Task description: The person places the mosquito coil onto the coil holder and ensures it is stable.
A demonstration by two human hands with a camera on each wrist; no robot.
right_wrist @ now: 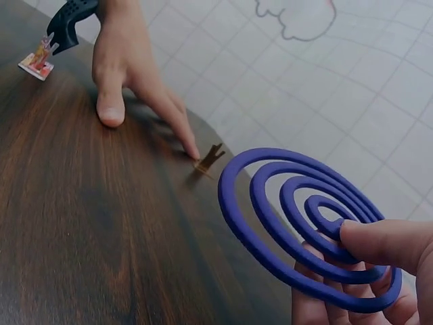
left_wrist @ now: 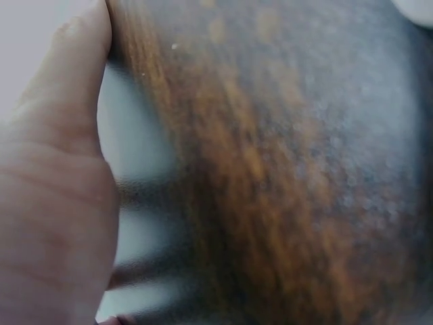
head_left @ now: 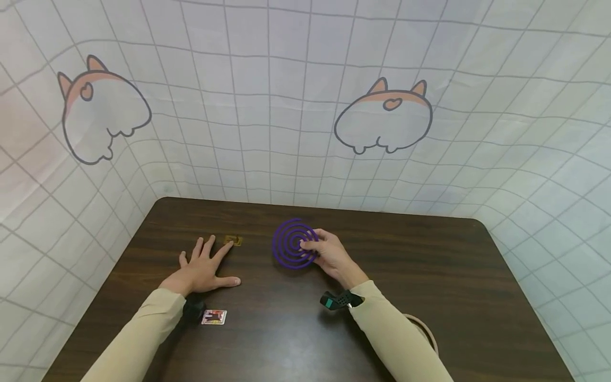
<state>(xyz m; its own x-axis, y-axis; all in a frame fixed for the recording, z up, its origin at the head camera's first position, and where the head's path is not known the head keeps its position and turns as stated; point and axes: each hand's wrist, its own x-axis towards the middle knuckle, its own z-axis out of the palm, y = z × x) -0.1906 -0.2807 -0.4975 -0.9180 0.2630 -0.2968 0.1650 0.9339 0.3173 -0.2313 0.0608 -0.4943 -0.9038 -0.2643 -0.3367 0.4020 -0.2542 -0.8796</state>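
Right wrist view: spiral tilted, up off the desk
Right hand: pinching it near the far edge, loads of desk rightward
Left hand: gripping nothing, fingers spread, index touching gold stand

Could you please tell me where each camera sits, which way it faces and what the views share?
Head: worn on the head, facing forward and down over the table, with the left hand, right hand and both sleeves.
Left wrist: on that wrist, facing the wood closely and blurrily; part of the left hand shows.
Right wrist: on that wrist, facing past the right hand's purple spiral toward the left hand.
Shared: head and right wrist both show the spiral, gold-coloured piece and card.
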